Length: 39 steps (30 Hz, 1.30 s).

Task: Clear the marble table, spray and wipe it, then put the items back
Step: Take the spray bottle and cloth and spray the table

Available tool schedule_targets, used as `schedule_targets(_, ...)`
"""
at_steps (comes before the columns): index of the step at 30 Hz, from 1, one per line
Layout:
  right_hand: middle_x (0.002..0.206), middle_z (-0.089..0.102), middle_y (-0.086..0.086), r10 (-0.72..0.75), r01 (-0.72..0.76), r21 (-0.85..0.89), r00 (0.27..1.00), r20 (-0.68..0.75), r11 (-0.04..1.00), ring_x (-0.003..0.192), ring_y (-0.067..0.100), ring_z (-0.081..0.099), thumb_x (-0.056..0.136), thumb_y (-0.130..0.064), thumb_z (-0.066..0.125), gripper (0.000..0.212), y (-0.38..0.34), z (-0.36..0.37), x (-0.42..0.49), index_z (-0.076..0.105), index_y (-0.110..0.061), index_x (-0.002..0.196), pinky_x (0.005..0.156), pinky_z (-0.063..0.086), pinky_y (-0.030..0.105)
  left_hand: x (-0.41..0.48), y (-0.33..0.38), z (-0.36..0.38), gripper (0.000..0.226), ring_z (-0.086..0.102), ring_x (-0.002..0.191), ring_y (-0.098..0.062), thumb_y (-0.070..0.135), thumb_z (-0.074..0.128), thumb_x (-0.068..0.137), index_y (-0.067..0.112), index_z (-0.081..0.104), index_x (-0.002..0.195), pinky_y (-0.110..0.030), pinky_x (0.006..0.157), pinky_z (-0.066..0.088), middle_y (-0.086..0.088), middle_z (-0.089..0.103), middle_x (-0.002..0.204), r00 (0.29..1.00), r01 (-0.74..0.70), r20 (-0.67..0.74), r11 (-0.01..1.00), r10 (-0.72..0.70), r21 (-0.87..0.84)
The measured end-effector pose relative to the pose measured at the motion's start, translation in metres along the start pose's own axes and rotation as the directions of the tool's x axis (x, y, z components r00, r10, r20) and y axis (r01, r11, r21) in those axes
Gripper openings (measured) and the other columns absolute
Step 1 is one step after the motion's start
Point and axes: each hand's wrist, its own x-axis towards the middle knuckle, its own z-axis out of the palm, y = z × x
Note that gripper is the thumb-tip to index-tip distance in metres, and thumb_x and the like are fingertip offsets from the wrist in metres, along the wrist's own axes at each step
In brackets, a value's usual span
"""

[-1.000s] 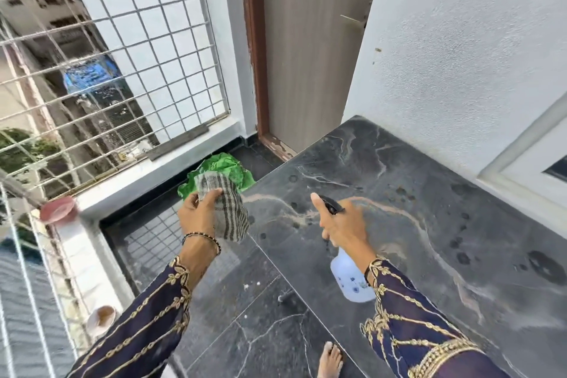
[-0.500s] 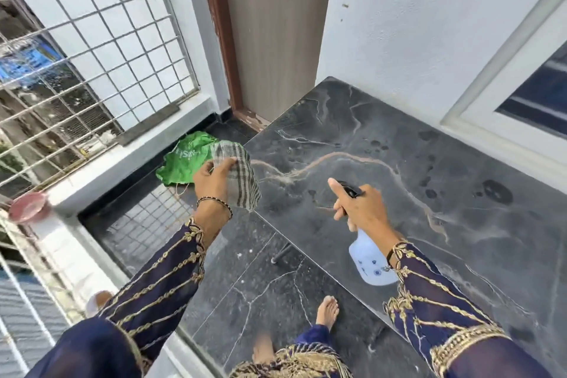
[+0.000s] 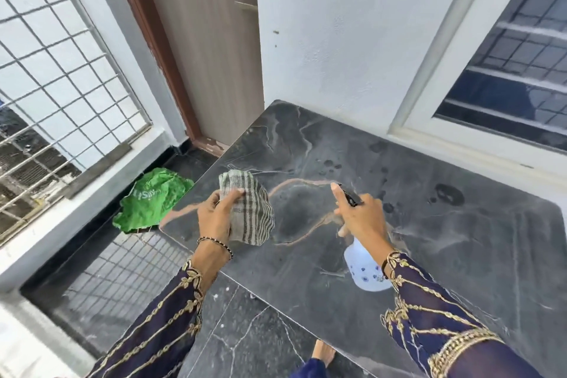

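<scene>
The dark marble table with pale orange veins fills the right half of the view, and wet spots dot its far side. My left hand grips a striped grey cloth just over the table's left part. My right hand holds a white spray bottle with a black nozzle above the table's middle, forefinger stretched along the trigger. Nothing else lies on the tabletop.
A green bag lies crumpled on the dark floor left of the table. A brown-framed door stands behind, a metal window grille to the left, a white wall and window to the right. My bare foot shows below.
My left hand carried the cloth rightward from over the floor to over the table's left part. The right hand keeps the bottle over the table; my view swung right and closer.
</scene>
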Motion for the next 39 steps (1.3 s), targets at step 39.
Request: schedule_targets(39, 0.059, 0.074, -0.002, 0.281, -0.269, 0.081, 0.930, -0.237, 0.960, 0.043, 0.019, 0.070, 0.080, -0.087, 0.046, 0.081, 0.073, -0.106, 0.004, 0.072, -0.011, 0.076, 0.074, 0.061, 0.039, -0.013, -0.005, 0.085, 0.020, 0.067, 0.079, -0.026, 0.012, 0.073, 0.076, 0.004, 0.069, 0.093, -0.042, 0.080, 0.056, -0.017, 0.071, 0.094, 0.993, 0.054, 0.103, 0.998, -0.050, -0.044)
